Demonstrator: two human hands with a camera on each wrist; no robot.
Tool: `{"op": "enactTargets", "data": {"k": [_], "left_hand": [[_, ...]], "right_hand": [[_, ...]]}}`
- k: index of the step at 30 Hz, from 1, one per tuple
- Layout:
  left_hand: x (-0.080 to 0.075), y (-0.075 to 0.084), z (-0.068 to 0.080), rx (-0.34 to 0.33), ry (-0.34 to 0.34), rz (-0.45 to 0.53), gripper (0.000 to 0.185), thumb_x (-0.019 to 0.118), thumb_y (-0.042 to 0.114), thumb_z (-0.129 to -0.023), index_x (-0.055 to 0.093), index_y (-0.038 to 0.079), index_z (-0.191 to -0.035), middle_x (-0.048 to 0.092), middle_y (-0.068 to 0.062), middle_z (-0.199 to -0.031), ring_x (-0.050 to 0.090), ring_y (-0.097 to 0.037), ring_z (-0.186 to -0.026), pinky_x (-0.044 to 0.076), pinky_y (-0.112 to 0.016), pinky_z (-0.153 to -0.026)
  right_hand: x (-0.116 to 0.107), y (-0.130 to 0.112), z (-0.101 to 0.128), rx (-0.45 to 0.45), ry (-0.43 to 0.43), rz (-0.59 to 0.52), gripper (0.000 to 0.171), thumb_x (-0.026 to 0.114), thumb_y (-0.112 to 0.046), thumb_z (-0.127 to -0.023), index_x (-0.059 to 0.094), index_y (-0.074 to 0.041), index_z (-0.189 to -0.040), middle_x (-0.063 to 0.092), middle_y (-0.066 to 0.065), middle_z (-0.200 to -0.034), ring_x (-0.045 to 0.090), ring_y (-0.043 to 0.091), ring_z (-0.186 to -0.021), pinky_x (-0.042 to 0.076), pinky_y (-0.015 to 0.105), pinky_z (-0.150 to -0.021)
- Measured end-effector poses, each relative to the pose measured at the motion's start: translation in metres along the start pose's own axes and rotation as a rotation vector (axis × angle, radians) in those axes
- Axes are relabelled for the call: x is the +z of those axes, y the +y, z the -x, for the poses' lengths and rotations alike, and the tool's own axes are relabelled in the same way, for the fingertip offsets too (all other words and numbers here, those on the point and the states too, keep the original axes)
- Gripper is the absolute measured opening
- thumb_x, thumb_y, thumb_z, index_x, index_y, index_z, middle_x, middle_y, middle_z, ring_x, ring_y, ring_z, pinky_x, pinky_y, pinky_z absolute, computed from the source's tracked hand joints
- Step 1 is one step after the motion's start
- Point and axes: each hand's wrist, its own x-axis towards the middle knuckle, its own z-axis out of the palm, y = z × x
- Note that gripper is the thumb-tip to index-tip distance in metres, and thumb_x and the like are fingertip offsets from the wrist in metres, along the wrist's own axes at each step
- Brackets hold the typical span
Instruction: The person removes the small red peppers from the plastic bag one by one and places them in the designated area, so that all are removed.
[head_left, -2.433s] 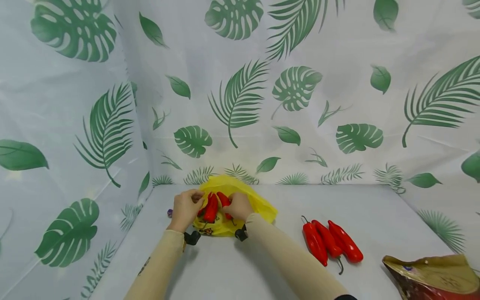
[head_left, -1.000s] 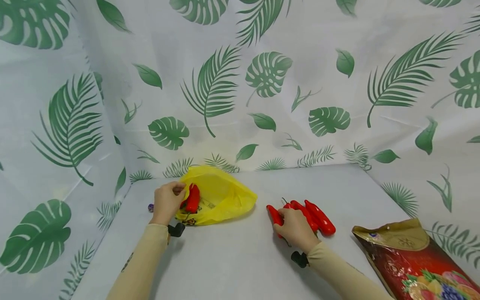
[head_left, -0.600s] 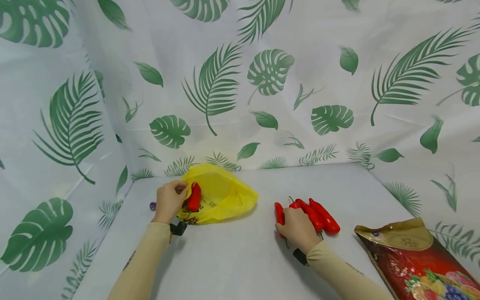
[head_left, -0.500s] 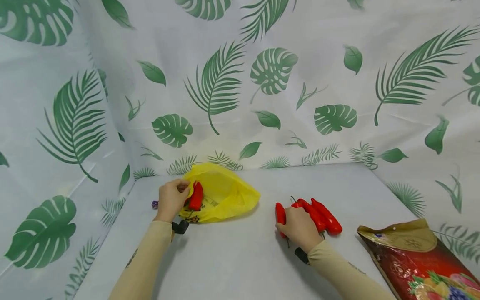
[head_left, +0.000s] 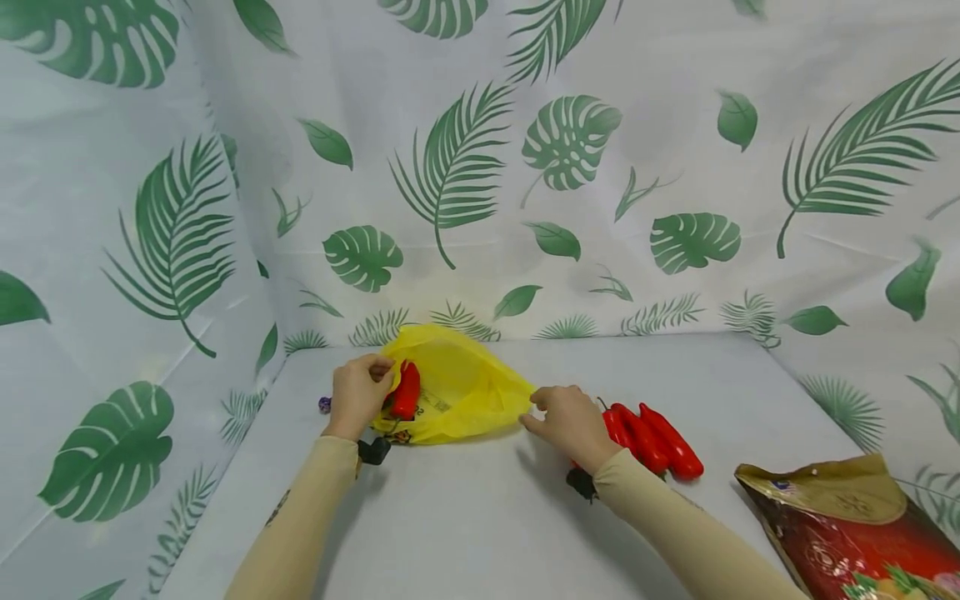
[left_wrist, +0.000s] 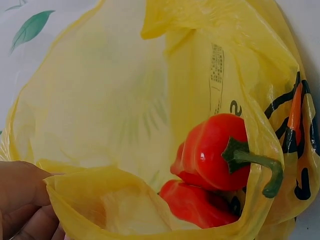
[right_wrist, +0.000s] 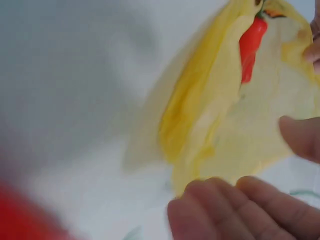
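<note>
A yellow plastic bag point(head_left: 465, 383) lies at the back left with its mouth spread. My left hand point(head_left: 362, 396) pinches the bag's left rim, a fold of film between thumb and fingers point(left_wrist: 27, 197). Inside, a red pepper point(left_wrist: 215, 150) with a green stem rests over another pepper point(left_wrist: 197, 204). My right hand point(head_left: 570, 423) is at the bag's right corner, thumb point(right_wrist: 302, 137) apart from the fingers, nothing between them. Below that wrist, part of a red pepper point(head_left: 576, 465) shows, mostly hidden; several more peppers point(head_left: 648, 442) lie just right of the hand.
At the right front lies a brown and red packet point(head_left: 862, 525) with fruit printed on it. A small purple item point(head_left: 325, 404) sits left of my left hand. Leaf-patterned sheeting point(head_left: 555, 208) walls in the back and left sides of the white table point(head_left: 480, 517).
My right hand reached from the bag to the peppers on the right, then rose off them back leftward with fingers loose. My left hand keeps hold of the bag's rim.
</note>
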Motion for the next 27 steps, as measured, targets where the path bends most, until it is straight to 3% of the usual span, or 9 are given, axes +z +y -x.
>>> {"op": "enactTargets", "data": {"k": [3,6,15,17,19,23,24,27], "left_hand": [[-0.001,-0.001,-0.001,-0.001,0.017,0.002,0.018,0.074,0.011,-0.094,0.079,0.005,-0.11,0.079,-0.014,-0.104,0.074,-0.027,-0.093,0.065,-0.042,-0.081],[0.001,-0.003,-0.001,0.001,0.019,0.004,0.017,0.075,0.011,-0.094,0.079,0.005,-0.11,0.079,-0.014,-0.103,0.074,-0.027,-0.092,0.065,-0.041,-0.08],[0.0,-0.006,-0.002,-0.007,0.041,0.024,0.015,0.075,0.011,-0.094,0.079,0.006,-0.108,0.079,-0.012,-0.1,0.074,-0.025,-0.089,0.065,-0.039,-0.077],[-0.001,-0.006,-0.002,-0.004,0.045,0.024,0.015,0.075,0.01,-0.094,0.079,0.005,-0.107,0.079,-0.012,-0.1,0.075,-0.025,-0.089,0.065,-0.038,-0.077],[-0.002,-0.005,-0.003,-0.001,0.049,0.029,0.014,0.075,0.01,-0.094,0.079,0.005,-0.107,0.079,-0.012,-0.099,0.075,-0.025,-0.088,0.066,-0.038,-0.076],[-0.003,-0.005,-0.006,0.019,0.063,0.037,0.013,0.075,0.01,-0.094,0.08,0.005,-0.105,0.08,-0.011,-0.097,0.076,-0.024,-0.087,0.066,-0.038,-0.076],[-0.003,-0.004,-0.007,0.023,0.066,0.038,0.013,0.075,0.01,-0.094,0.08,0.005,-0.105,0.08,-0.011,-0.097,0.076,-0.024,-0.087,0.066,-0.038,-0.076],[-0.004,-0.006,-0.009,0.031,0.072,0.036,0.012,0.075,0.009,-0.093,0.08,0.005,-0.104,0.08,-0.011,-0.096,0.076,-0.024,-0.086,0.065,-0.038,-0.076]], "right_hand": [[0.014,-0.019,-0.019,-0.069,-0.064,-0.111,0.044,0.08,-0.032,-0.091,0.075,-0.001,-0.123,0.079,0.015,-0.114,0.074,0.028,-0.102,0.062,0.045,-0.093],[0.03,-0.039,-0.036,-0.123,-0.114,-0.185,0.048,0.08,-0.031,-0.092,0.072,0.001,-0.127,0.077,0.018,-0.121,0.073,0.031,-0.109,0.06,0.047,-0.099],[0.082,-0.086,-0.083,-0.164,-0.17,-0.261,0.056,0.079,-0.034,-0.092,0.068,0.007,-0.129,0.074,0.022,-0.124,0.072,0.035,-0.112,0.06,0.048,-0.099],[0.091,-0.096,-0.091,-0.152,-0.165,-0.273,0.057,0.079,-0.035,-0.091,0.069,0.008,-0.127,0.075,0.023,-0.122,0.073,0.033,-0.105,0.061,0.046,-0.095],[0.1,-0.105,-0.098,-0.129,-0.168,-0.301,0.054,0.079,-0.036,-0.092,0.071,0.008,-0.122,0.077,0.023,-0.108,0.072,0.03,-0.088,0.063,0.04,-0.082],[0.118,-0.12,-0.111,-0.086,-0.136,-0.291,0.042,0.079,-0.038,-0.092,0.072,0.001,-0.103,0.069,0.011,-0.075,0.056,0.019,-0.061,0.046,0.027,-0.056],[0.122,-0.123,-0.113,-0.077,-0.13,-0.284,0.039,0.079,-0.039,-0.091,0.071,-0.001,-0.099,0.064,0.009,-0.07,0.053,0.019,-0.059,0.042,0.026,-0.054],[0.13,-0.133,-0.118,-0.065,-0.109,-0.256,0.039,0.081,-0.039,-0.09,0.069,-0.003,-0.099,0.064,0.002,-0.072,0.055,0.017,-0.065,0.047,0.026,-0.06]]}}
